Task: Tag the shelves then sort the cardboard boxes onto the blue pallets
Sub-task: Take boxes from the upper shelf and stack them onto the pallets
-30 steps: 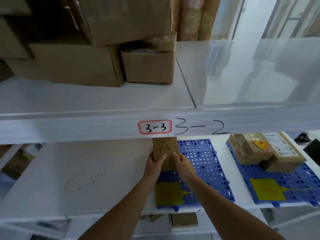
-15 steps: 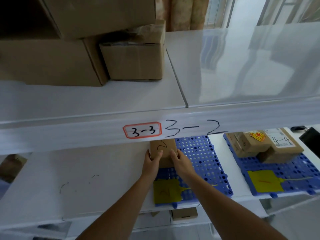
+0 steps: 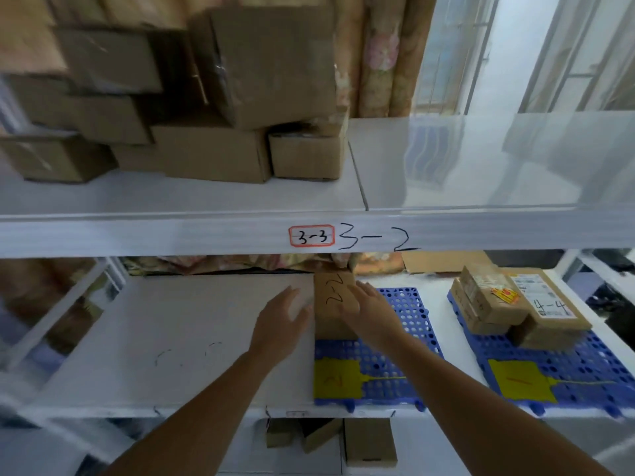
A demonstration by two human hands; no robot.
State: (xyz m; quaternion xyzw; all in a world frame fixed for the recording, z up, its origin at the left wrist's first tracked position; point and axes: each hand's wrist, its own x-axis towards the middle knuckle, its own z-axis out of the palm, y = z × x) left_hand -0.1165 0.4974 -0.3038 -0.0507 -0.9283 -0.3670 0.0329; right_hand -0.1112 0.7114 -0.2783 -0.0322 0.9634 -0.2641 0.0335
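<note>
Currently: small brown cardboard box marked 2-2 (image 3: pixel 335 304), upright at the rear left corner of the blue perforated plastic pallet (image 3: pixel 405 341). Left hand (image 3: pixel 280 324) open, fingers spread, just left of that pallet, holding nothing. Right hand (image 3: pixel 369 309) open, flat against the box, not gripping. Advice: seat box squarely, clear of the yellow tag (image 3: pixel 336 379) at the pallet's front

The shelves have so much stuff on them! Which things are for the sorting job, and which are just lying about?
For the job:
- box marked 2-2, right hand on it, left hand off it
- left blue pallet
- right blue pallet with boxes
- yellow tags
- 3-3 label
- stacked boxes up top

Just lying about:
- flowered curtain
- window
</note>
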